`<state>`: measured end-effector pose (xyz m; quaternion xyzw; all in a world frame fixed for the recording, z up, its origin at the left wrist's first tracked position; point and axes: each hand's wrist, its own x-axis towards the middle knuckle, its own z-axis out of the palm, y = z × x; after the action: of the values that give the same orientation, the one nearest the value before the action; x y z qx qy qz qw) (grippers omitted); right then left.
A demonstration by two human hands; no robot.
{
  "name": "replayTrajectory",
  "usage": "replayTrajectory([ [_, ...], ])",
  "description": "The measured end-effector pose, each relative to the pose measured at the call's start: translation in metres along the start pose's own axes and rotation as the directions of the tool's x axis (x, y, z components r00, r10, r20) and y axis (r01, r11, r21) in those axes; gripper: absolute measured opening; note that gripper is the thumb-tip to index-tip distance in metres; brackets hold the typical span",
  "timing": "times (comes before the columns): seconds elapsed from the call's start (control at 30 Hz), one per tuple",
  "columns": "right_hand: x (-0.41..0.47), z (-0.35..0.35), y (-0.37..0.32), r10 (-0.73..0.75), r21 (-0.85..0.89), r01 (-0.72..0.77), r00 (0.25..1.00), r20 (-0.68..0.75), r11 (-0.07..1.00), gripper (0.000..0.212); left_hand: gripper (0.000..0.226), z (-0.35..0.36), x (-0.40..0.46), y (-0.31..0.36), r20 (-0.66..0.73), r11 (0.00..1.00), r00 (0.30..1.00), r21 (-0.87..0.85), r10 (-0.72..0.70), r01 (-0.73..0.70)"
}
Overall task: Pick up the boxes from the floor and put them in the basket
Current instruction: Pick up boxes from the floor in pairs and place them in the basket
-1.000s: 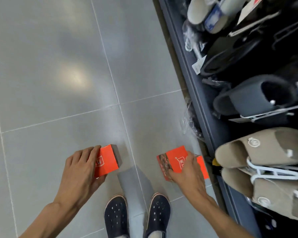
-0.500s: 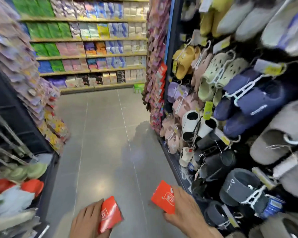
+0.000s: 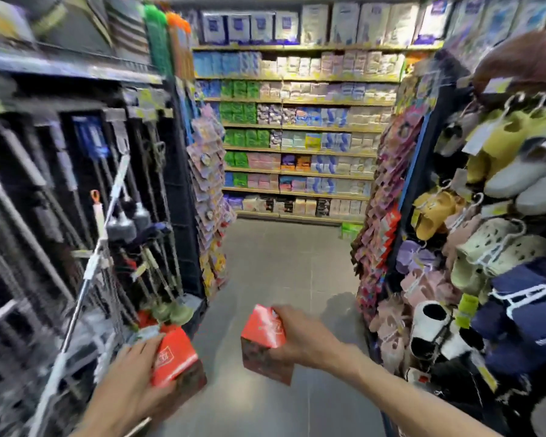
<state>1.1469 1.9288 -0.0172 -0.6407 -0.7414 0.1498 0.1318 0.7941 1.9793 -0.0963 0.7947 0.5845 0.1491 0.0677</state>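
Boxes: each hand now carries one higher in view than half a second ago, and the view has swung left to show a wire cart (image 3: 85,279). The left hand (image 3: 130,383) grips the left box (image 3: 174,357), its grip closed round the near side; the long axis runs from lower left up to the right, orange face upward. The right hand (image 3: 300,339) grips the right box (image 3: 265,342), held nearly upright, orange top tipped toward the far shelves (image 3: 297,152). Both boxes hang above the floor (image 3: 275,272), well apart.

left grip (image 3: 130,370) curled, right grip (image 3: 303,337) seemingly clasping
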Motion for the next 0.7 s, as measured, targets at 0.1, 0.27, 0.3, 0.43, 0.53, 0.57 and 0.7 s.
replayTrajectory([
  [0.1,0.031,0.010,-0.031,-0.158,-0.020,0.159,0.987,0.032,0.987,0.073,0.091,-0.019,-0.046,-0.013,-0.088,0.995,0.991,0.003,-0.104,0.104],
  [0.27,0.045,0.041,-0.133,-0.461,0.057,0.458,0.869,0.180,0.887,0.082,0.081,-0.070,-0.181,-0.013,-0.226,0.906,0.884,0.013,-0.410,0.423],
  [0.3,0.042,0.052,-0.155,-0.519,0.072,0.516,0.831,0.200,0.853,0.086,0.082,-0.079,-0.212,-0.013,-0.253,0.865,0.840,0.018,-0.481,0.501],
  [0.43,0.003,0.100,-0.262,-0.731,0.172,0.717,0.621,0.281,0.675,0.087,0.089,-0.113,-0.345,-0.008,-0.334,0.641,0.618,0.053,-0.712,0.766],
  [0.53,-0.049,0.130,-0.344,-0.835,0.216,0.827,0.436,0.335,0.519,0.084,0.087,-0.135,-0.450,0.002,-0.413,0.466,0.431,0.018,-0.803,0.885],
  [0.57,-0.070,0.140,-0.371,-0.859,0.232,0.855,0.370,0.354,0.464,0.082,0.085,-0.142,-0.487,0.008,-0.435,0.403,0.368,0.013,-0.822,0.915],
  [0.7,-0.175,0.173,-0.469,-0.914,0.315,0.912,0.128,0.386,0.261,0.071,0.083,-0.164,-0.629,0.045,-0.509,0.190,0.152,-0.024,-0.847,0.981],
])
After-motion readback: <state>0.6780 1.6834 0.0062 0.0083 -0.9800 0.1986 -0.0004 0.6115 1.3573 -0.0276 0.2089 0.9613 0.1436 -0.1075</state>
